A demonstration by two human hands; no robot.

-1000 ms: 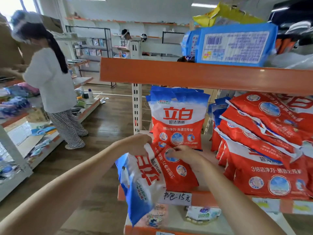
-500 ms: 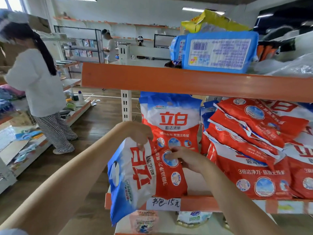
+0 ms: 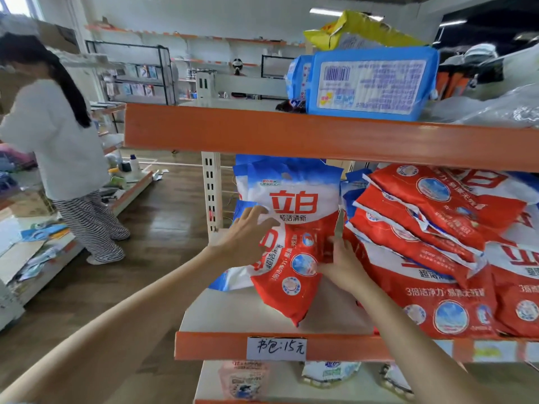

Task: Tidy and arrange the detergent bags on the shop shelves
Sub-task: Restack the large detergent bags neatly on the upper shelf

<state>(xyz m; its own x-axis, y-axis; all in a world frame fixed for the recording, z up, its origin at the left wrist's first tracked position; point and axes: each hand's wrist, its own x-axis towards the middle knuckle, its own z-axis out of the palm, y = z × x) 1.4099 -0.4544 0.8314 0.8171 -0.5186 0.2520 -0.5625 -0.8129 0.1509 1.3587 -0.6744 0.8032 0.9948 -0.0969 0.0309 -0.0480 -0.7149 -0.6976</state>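
1. On the middle shelf (image 3: 233, 313), at its left end, the red, white and blue plastic detergent bag (image 3: 287, 272) I am handling lies tilted. Its printed text runs sideways, so its long axis slants from the upper left down to a red corner at the near right.
2. My left hand (image 3: 248, 237) lies flat, fingers straight, on the bag's upper left part, pressing it toward the far side.
3. My right hand (image 3: 342, 266) touches the bag's right edge. I cannot tell whether its fingers pinch that edge or only push it.
4. Just behind the tilted bag stands an upright detergent bag of the same print (image 3: 291, 193). Its long axis is vertical, so the tilted one sits roughly a quarter turn off it.
5. To the right, a slumped stack of red detergent bags (image 3: 423, 228) touches or nearly touches my right hand, leaving little room there.
6. In my judgement the next move turns on rotating the blue end upward. The left hand is nearer that end and should lift, while the right steadies the base.
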